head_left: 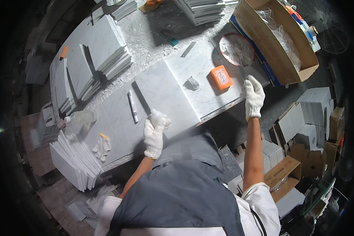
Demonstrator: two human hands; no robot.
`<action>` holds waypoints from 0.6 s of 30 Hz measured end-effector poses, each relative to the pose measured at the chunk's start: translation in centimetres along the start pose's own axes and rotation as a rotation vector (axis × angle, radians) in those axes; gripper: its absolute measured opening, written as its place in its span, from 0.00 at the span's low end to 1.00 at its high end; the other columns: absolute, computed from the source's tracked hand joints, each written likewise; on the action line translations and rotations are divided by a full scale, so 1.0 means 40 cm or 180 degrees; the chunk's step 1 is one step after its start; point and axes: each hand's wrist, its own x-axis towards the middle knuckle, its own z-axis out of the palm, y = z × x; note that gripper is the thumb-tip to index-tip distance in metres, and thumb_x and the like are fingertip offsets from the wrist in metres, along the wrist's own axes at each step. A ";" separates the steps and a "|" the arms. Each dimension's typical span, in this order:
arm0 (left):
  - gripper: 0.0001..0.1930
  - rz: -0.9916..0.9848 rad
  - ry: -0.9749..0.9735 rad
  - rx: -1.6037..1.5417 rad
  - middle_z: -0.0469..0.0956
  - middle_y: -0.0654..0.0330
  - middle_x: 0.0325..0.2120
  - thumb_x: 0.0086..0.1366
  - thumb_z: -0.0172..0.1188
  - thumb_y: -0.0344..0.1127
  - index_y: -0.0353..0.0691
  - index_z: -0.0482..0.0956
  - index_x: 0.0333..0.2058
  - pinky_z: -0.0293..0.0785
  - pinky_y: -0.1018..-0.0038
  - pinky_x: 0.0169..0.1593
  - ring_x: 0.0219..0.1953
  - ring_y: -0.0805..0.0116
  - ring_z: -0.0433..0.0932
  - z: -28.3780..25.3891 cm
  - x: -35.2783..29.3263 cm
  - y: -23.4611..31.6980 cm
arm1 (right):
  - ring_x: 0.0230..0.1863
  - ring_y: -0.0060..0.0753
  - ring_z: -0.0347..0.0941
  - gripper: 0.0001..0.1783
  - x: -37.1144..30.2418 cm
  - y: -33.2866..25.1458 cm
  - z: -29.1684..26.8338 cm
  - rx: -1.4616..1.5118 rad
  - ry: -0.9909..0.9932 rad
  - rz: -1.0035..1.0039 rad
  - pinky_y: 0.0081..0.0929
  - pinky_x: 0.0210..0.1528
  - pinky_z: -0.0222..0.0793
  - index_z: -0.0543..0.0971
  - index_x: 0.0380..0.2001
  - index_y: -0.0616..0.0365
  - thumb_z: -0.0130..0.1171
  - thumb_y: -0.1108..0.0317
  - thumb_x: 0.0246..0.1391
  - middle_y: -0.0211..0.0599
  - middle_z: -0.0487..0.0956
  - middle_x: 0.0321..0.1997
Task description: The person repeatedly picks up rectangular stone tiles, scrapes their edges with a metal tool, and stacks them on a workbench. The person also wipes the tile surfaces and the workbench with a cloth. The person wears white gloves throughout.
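Note:
My left hand [155,131], in a white knitted glove, rests at the near edge of a grey-white marble tile [167,94]. Its fingers are closed around something whitish that I cannot make out. My right hand [254,96], gloved too, is closed on a putty knife [242,72]. The grey blade points toward a round, red-rimmed bowl [224,55] of white paste. Left of that hand lies an orange box [222,77], and beside it a small clear crumpled piece of plastic [193,83]. A white marker pen [133,106] lies left of the tile.
Stacks of marble tiles [106,45] stand at the far left, with more tiles [74,161] leaning at the near left. A clear bottle [81,120] and a spare glove [102,147] lie nearby. An open cardboard box [308,70] with plastic bags stands at the far right. Cartons [283,177] crowd the right.

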 end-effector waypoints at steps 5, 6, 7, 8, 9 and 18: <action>0.19 -0.0158 -0.0021 0.0252 0.80 0.50 0.45 0.72 0.62 0.31 0.32 0.67 0.55 0.85 0.67 0.46 0.40 0.64 0.85 0.053 -0.014 -0.010 | 0.48 0.27 0.81 0.19 0.156 -0.016 0.034 -0.0475 -0.0019 0.0246 0.23 0.50 0.76 0.80 0.55 0.64 0.66 0.68 0.63 0.39 0.86 0.51; 0.19 -0.0186 -0.0019 0.0251 0.80 0.50 0.45 0.71 0.62 0.31 0.32 0.67 0.55 0.85 0.67 0.47 0.40 0.64 0.85 0.059 -0.014 -0.010 | 0.49 0.29 0.82 0.19 0.177 -0.016 0.040 -0.0672 -0.0065 -0.0019 0.25 0.53 0.76 0.80 0.55 0.64 0.66 0.67 0.63 0.40 0.86 0.52; 0.19 -0.0201 -0.0024 0.0234 0.80 0.50 0.45 0.71 0.63 0.32 0.32 0.67 0.55 0.85 0.67 0.47 0.41 0.64 0.85 0.065 -0.014 -0.010 | 0.51 0.31 0.82 0.19 0.192 -0.016 0.045 -0.0851 -0.0037 0.0014 0.26 0.56 0.75 0.80 0.55 0.64 0.66 0.67 0.63 0.41 0.85 0.52; 0.20 -0.0242 0.0026 0.0224 0.80 0.50 0.45 0.71 0.62 0.31 0.32 0.67 0.56 0.85 0.67 0.47 0.41 0.64 0.85 0.070 -0.015 -0.008 | 0.52 0.33 0.82 0.19 0.203 -0.015 0.047 -0.1005 -0.0081 -0.0246 0.27 0.57 0.74 0.81 0.55 0.64 0.65 0.66 0.63 0.42 0.85 0.52; 0.20 -0.0271 0.0067 0.0197 0.80 0.50 0.45 0.71 0.62 0.31 0.32 0.67 0.56 0.84 0.67 0.47 0.41 0.64 0.85 0.075 -0.015 -0.007 | 0.53 0.35 0.82 0.19 0.214 -0.014 0.051 -0.1154 -0.0060 -0.0302 0.29 0.58 0.74 0.81 0.54 0.63 0.65 0.65 0.63 0.42 0.85 0.52; 0.21 -0.0272 0.0161 0.0282 0.80 0.51 0.46 0.72 0.61 0.31 0.32 0.67 0.58 0.84 0.66 0.49 0.42 0.63 0.85 0.116 -0.028 -0.010 | 0.36 0.23 0.80 0.19 0.294 0.060 0.067 -0.1302 -0.0103 -0.0410 0.23 0.41 0.76 0.83 0.52 0.61 0.67 0.64 0.61 0.35 0.87 0.42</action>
